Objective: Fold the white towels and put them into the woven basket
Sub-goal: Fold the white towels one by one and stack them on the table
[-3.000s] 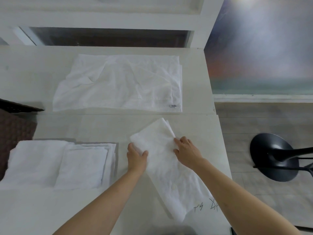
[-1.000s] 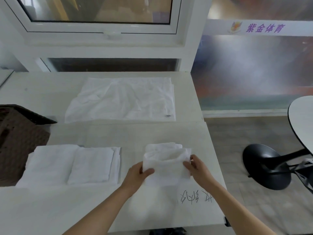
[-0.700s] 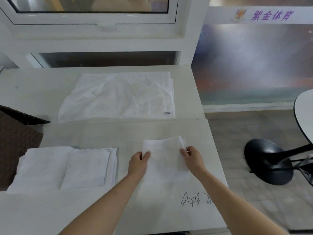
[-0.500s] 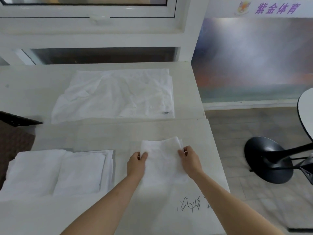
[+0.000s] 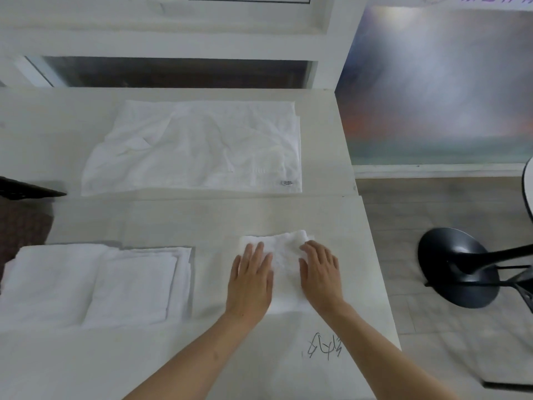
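A small folded white towel (image 5: 285, 249) lies on the near table, right of centre. My left hand (image 5: 251, 281) and my right hand (image 5: 320, 272) both press flat on it with straight fingers. To the left sits a stack of folded white towels (image 5: 95, 284). Farther back, an unfolded white towel (image 5: 199, 148) is spread flat on the far table. The dark woven basket (image 5: 20, 223) shows only partly at the left edge.
The near table (image 5: 173, 220) ends at its right edge close to my right hand, with black handwriting (image 5: 324, 349) near the front. A black round stool base (image 5: 458, 267) stands on the floor to the right. A window frame runs along the back wall.
The long towel was folded over into a small square. My hands, which pinched its side edges half a second ago, now lie flat on top of it.
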Demonstrator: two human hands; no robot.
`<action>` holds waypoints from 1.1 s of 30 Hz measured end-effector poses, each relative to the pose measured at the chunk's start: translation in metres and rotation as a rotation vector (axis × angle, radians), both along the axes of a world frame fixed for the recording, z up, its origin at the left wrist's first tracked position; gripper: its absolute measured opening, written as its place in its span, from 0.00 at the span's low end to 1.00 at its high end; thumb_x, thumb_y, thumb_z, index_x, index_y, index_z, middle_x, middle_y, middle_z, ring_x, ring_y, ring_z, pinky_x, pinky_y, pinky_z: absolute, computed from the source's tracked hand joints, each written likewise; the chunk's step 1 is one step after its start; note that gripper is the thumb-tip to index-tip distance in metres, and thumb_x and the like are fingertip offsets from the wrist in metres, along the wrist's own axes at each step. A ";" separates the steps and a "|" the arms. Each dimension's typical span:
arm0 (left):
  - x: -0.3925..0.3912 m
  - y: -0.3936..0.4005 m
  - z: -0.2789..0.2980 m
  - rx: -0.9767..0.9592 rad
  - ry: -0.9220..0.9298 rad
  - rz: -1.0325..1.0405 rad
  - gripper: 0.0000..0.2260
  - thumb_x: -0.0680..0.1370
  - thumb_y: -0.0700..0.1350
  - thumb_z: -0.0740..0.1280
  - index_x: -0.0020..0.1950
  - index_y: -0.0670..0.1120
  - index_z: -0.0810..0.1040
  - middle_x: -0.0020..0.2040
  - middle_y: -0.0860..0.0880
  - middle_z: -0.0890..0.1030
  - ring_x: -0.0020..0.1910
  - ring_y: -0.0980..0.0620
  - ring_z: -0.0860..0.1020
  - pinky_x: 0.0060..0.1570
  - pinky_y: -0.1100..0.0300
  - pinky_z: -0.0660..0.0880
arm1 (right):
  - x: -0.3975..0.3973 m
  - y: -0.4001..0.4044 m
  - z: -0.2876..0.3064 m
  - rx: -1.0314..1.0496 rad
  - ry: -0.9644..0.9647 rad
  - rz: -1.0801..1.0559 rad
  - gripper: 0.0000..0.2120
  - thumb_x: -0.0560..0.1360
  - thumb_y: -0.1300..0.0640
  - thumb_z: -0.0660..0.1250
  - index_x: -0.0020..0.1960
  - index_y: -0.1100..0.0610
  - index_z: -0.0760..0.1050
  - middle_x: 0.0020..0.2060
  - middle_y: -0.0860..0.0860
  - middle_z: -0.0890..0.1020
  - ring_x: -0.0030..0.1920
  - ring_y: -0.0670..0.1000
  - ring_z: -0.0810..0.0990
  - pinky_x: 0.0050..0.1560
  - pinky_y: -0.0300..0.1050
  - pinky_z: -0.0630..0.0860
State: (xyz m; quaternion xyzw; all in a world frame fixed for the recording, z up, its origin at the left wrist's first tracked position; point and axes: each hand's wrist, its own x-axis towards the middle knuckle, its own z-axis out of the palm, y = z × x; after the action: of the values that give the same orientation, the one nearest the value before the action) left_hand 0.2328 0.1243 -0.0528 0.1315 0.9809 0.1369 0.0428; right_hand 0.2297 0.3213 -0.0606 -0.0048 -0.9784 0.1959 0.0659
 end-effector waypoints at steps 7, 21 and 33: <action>0.004 -0.003 -0.026 -0.163 -0.156 -0.082 0.27 0.85 0.61 0.39 0.84 0.57 0.45 0.84 0.50 0.39 0.82 0.44 0.36 0.79 0.36 0.45 | 0.018 -0.005 -0.021 0.023 -0.390 0.174 0.31 0.84 0.38 0.39 0.83 0.44 0.37 0.83 0.43 0.36 0.82 0.46 0.33 0.82 0.51 0.40; 0.000 -0.004 -0.040 -0.079 -0.198 -0.084 0.28 0.85 0.59 0.46 0.83 0.59 0.40 0.82 0.52 0.32 0.81 0.47 0.30 0.79 0.38 0.40 | 0.014 -0.006 -0.028 -0.020 -0.436 0.115 0.31 0.86 0.41 0.46 0.81 0.37 0.30 0.80 0.39 0.31 0.80 0.44 0.29 0.82 0.52 0.38; 0.013 0.006 0.006 0.496 -0.587 0.620 0.29 0.84 0.45 0.57 0.83 0.56 0.49 0.72 0.41 0.64 0.69 0.40 0.64 0.64 0.52 0.63 | 0.031 -0.012 0.010 -0.480 -0.509 -0.302 0.26 0.80 0.48 0.66 0.76 0.38 0.63 0.60 0.50 0.69 0.62 0.55 0.73 0.63 0.48 0.73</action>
State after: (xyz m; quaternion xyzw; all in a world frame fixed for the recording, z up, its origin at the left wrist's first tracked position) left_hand 0.2462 0.1305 -0.0470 -0.2043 0.8582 0.4040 0.2418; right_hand 0.2602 0.3091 -0.0510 -0.2125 -0.8781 0.4000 -0.1543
